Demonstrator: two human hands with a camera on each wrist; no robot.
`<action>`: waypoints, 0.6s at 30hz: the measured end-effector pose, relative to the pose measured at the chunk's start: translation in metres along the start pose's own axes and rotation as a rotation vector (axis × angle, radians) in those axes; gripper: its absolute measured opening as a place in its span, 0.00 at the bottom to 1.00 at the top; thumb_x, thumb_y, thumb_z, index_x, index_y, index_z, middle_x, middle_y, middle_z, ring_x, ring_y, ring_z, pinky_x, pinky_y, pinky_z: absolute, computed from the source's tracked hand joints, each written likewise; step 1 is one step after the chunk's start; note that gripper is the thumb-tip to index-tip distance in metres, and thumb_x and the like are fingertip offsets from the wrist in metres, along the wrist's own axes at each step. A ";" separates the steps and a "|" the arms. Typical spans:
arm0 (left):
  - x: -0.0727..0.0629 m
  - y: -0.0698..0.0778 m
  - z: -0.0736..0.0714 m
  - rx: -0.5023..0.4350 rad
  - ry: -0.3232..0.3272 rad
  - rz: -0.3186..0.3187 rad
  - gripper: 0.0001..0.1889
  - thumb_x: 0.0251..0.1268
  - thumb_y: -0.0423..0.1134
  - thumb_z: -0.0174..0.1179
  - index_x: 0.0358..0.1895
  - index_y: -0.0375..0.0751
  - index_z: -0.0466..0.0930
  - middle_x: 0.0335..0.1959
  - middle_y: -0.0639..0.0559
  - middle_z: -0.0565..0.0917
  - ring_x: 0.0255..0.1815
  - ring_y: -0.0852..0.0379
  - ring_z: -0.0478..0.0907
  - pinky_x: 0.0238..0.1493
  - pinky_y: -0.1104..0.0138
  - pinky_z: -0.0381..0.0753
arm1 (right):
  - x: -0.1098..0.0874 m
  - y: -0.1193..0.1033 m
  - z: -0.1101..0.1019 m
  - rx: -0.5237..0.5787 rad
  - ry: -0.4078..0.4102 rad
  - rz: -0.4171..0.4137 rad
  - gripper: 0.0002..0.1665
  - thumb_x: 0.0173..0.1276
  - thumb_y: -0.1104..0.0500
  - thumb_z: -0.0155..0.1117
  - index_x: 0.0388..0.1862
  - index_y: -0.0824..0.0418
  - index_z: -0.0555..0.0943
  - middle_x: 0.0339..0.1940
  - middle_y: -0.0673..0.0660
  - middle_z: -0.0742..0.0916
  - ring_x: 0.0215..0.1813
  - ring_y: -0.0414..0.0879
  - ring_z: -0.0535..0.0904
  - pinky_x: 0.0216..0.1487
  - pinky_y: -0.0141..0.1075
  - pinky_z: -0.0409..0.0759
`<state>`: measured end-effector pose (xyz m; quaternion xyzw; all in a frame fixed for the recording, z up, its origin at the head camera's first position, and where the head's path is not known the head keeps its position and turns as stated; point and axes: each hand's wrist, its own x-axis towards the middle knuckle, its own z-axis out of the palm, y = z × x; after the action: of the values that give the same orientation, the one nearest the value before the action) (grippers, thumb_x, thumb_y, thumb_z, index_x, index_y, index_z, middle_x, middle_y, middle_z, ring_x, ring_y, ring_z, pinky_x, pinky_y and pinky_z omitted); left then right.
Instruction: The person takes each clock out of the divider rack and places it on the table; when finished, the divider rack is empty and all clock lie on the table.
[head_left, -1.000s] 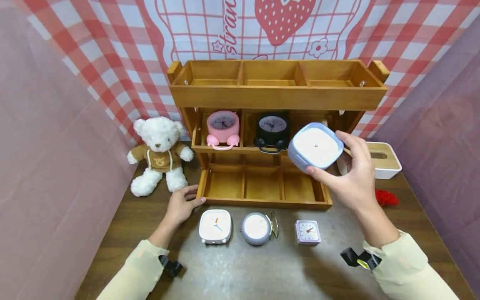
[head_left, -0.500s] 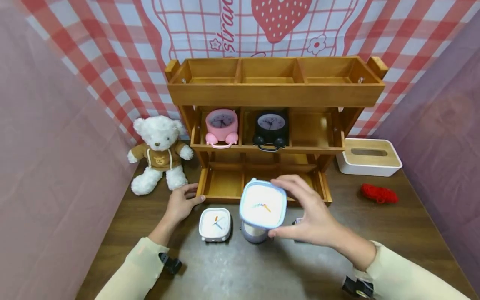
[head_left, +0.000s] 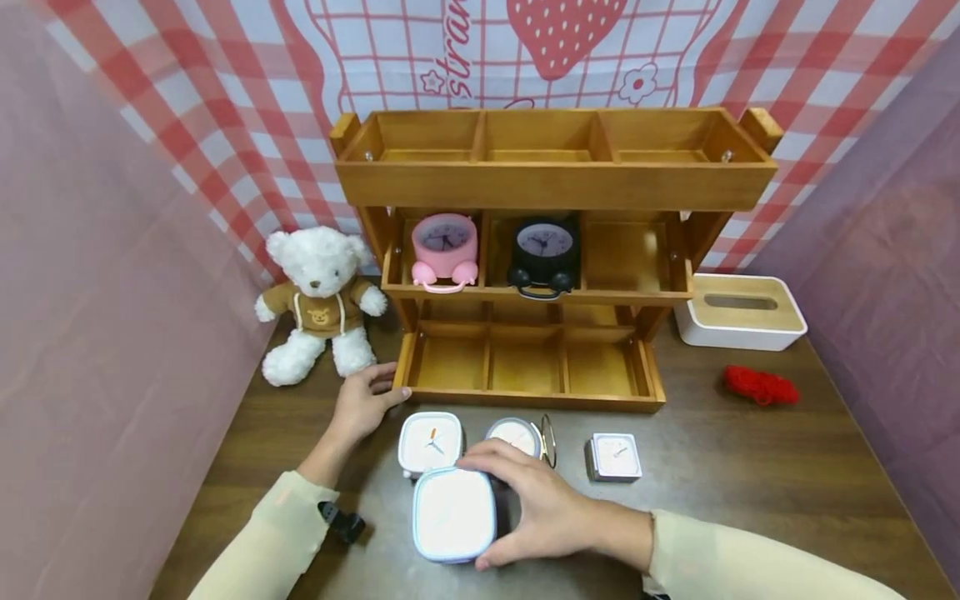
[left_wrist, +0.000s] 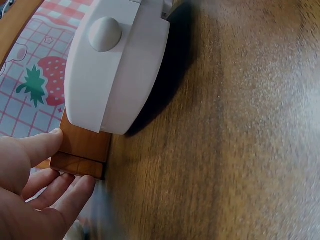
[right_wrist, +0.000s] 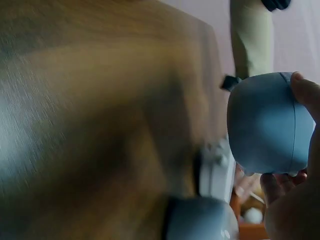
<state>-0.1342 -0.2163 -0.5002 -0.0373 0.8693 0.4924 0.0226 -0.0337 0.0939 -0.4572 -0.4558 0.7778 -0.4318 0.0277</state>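
Observation:
My right hand (head_left: 536, 504) grips a light blue alarm clock (head_left: 454, 514) between thumb and fingers, low in the head view, in front of a white alarm clock (head_left: 431, 444). Its rounded blue back (right_wrist: 265, 122) shows in the right wrist view, above the table. At the lower left corner of the wooden shelf (head_left: 525, 398), my left hand (head_left: 363, 404) holds the end of the bottom tier. The left wrist view has the thumb on the front board (left_wrist: 82, 137) and the fingers at its end. A round grey clock (head_left: 515, 435) is partly hidden behind my right hand.
A small square clock (head_left: 617, 457) lies to the right. Pink (head_left: 445, 246) and black (head_left: 543, 254) alarm clocks stand on the middle tier. A teddy bear (head_left: 317, 304) sits left of the shelf; a tissue box (head_left: 742, 311) and red yarn bundle (head_left: 761, 385) are at right.
My right hand has carried the blue alarm clock from the right end of the middle tier down and left, to the front of the white clock. My left hand stays at the shelf corner.

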 end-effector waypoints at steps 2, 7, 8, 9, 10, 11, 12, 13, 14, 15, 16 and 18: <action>0.000 0.000 0.000 0.001 0.001 0.004 0.29 0.63 0.33 0.72 0.67 0.29 0.76 0.58 0.32 0.84 0.59 0.37 0.84 0.58 0.52 0.85 | 0.000 0.001 0.011 -0.001 -0.020 -0.027 0.60 0.40 0.41 0.90 0.72 0.54 0.72 0.69 0.50 0.76 0.68 0.42 0.75 0.70 0.40 0.76; 0.001 -0.001 0.001 -0.005 0.000 0.004 0.28 0.63 0.33 0.72 0.66 0.29 0.77 0.58 0.32 0.84 0.59 0.37 0.84 0.57 0.52 0.85 | 0.000 0.004 0.032 0.004 -0.051 -0.037 0.60 0.39 0.42 0.90 0.71 0.57 0.73 0.68 0.51 0.76 0.68 0.42 0.74 0.72 0.37 0.74; 0.001 0.000 0.001 -0.006 0.000 0.004 0.28 0.63 0.33 0.72 0.66 0.30 0.77 0.58 0.32 0.84 0.59 0.37 0.84 0.57 0.51 0.85 | 0.001 0.005 0.036 0.010 -0.057 -0.030 0.60 0.39 0.42 0.90 0.71 0.57 0.73 0.68 0.51 0.76 0.69 0.41 0.74 0.73 0.36 0.73; 0.001 0.000 0.001 -0.006 -0.001 0.003 0.28 0.63 0.33 0.72 0.66 0.30 0.77 0.58 0.32 0.84 0.59 0.37 0.84 0.57 0.51 0.85 | 0.001 0.005 0.039 0.010 -0.062 -0.023 0.60 0.39 0.42 0.90 0.71 0.57 0.73 0.68 0.51 0.76 0.69 0.41 0.74 0.73 0.35 0.73; 0.001 0.000 0.001 -0.006 -0.001 0.002 0.28 0.64 0.33 0.72 0.66 0.30 0.77 0.58 0.32 0.84 0.59 0.37 0.84 0.57 0.51 0.85 | 0.002 0.006 0.041 0.015 -0.065 -0.018 0.60 0.39 0.43 0.90 0.71 0.57 0.73 0.68 0.51 0.76 0.69 0.40 0.74 0.73 0.35 0.73; 0.001 0.000 0.001 -0.007 -0.001 0.000 0.28 0.64 0.33 0.72 0.67 0.30 0.77 0.59 0.32 0.84 0.59 0.37 0.84 0.58 0.51 0.85 | 0.002 0.006 0.043 0.024 -0.070 -0.013 0.60 0.39 0.43 0.90 0.71 0.57 0.73 0.68 0.50 0.76 0.69 0.40 0.73 0.73 0.34 0.73; 0.002 0.000 0.001 -0.008 -0.002 0.000 0.28 0.64 0.33 0.72 0.67 0.30 0.77 0.59 0.32 0.84 0.59 0.37 0.83 0.58 0.52 0.85 | 0.002 0.007 0.045 0.021 -0.067 -0.018 0.60 0.39 0.43 0.90 0.71 0.57 0.73 0.68 0.50 0.76 0.69 0.40 0.73 0.72 0.34 0.73; 0.002 -0.001 0.001 -0.009 -0.003 -0.001 0.28 0.64 0.34 0.72 0.67 0.30 0.77 0.59 0.32 0.84 0.59 0.37 0.83 0.58 0.52 0.85 | 0.003 0.008 0.047 0.020 -0.065 -0.019 0.60 0.39 0.43 0.90 0.71 0.57 0.73 0.68 0.50 0.76 0.68 0.40 0.73 0.72 0.34 0.73; 0.002 -0.001 0.001 -0.011 -0.004 -0.001 0.28 0.64 0.33 0.71 0.67 0.30 0.77 0.59 0.32 0.84 0.59 0.37 0.83 0.58 0.52 0.85 | 0.003 0.008 0.049 0.022 -0.063 -0.016 0.60 0.39 0.43 0.90 0.71 0.57 0.73 0.68 0.50 0.76 0.68 0.40 0.73 0.71 0.34 0.74; 0.002 -0.001 0.001 -0.012 -0.005 -0.002 0.28 0.64 0.33 0.71 0.67 0.30 0.77 0.59 0.32 0.84 0.60 0.38 0.83 0.58 0.52 0.85 | 0.004 0.009 0.050 0.021 -0.062 -0.015 0.59 0.40 0.43 0.90 0.71 0.57 0.73 0.67 0.50 0.75 0.68 0.39 0.73 0.71 0.34 0.74; 0.002 -0.001 0.001 -0.013 -0.006 -0.003 0.28 0.64 0.33 0.71 0.67 0.31 0.77 0.59 0.32 0.84 0.60 0.38 0.83 0.58 0.52 0.85 | 0.004 0.009 0.051 0.022 -0.060 -0.011 0.59 0.40 0.43 0.90 0.71 0.58 0.73 0.67 0.50 0.76 0.68 0.40 0.74 0.71 0.34 0.74; 0.002 -0.001 0.001 -0.016 -0.007 -0.005 0.28 0.64 0.33 0.71 0.67 0.31 0.77 0.59 0.32 0.84 0.60 0.38 0.83 0.58 0.52 0.85 | 0.005 0.010 0.054 0.028 -0.064 0.010 0.59 0.40 0.43 0.90 0.71 0.59 0.73 0.68 0.50 0.75 0.68 0.39 0.73 0.72 0.33 0.73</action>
<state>-0.1360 -0.2165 -0.5017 -0.0378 0.8650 0.4996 0.0266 -0.0198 0.0578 -0.4958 -0.4653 0.7726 -0.4276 0.0610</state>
